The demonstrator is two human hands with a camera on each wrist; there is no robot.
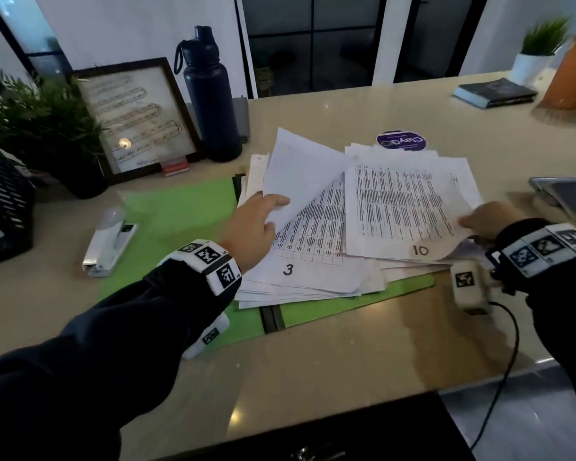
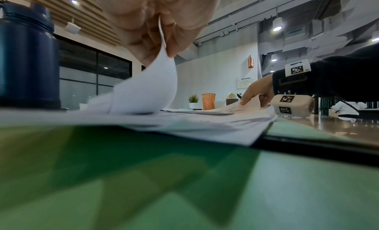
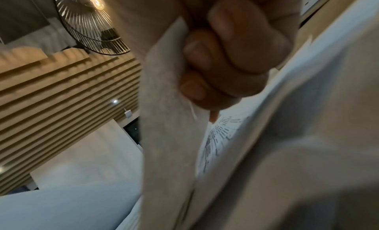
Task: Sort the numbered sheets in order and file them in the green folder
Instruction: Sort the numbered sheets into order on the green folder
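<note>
Numbered sheets lay in a loose, fanned stack on the open green folder, between both hands. Left hand pinched a lifted blank-backed sheet above sheet 3. Right hand pinched the edge of sheet 10. Paper looked light, floppy, likely slippery; best taken at corners. Stapler lay left of the left hand.

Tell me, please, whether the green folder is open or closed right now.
Open. The green folder lies spread flat on the table, its dark spine exposed, and the loose sheets are piled on its right half.
</note>
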